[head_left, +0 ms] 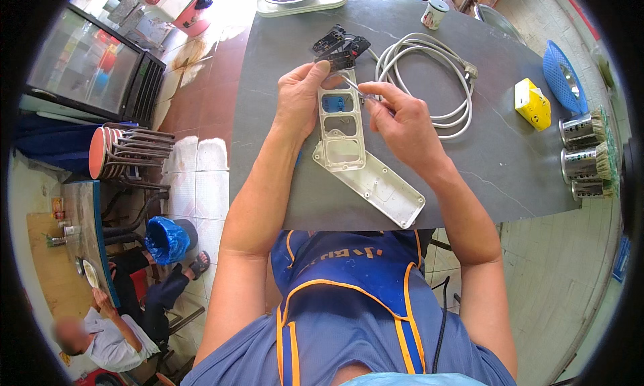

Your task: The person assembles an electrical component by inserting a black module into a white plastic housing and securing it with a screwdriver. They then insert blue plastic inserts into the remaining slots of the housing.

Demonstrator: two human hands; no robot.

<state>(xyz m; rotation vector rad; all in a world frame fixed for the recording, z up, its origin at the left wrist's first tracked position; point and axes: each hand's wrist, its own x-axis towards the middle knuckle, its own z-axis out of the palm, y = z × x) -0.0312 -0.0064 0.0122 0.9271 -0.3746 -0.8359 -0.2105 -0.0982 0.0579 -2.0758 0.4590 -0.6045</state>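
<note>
A white power strip frame with several square openings lies at the middle of the table. My left hand grips its far end, thumb on top beside the black socket parts. In my right hand is a screwdriver, its thin shaft slanting toward the frame's far end. Fingers cover much of its handle, and I cannot tell whether the tip sits on a screw. Under the near end of the frame rests the white back cover. Something blue shows through one opening.
A coiled grey cable with a plug lies right of the frame. Farther right are a yellow box, a blue basket and metal holders. A can stands at the back. A person sits at another table, left.
</note>
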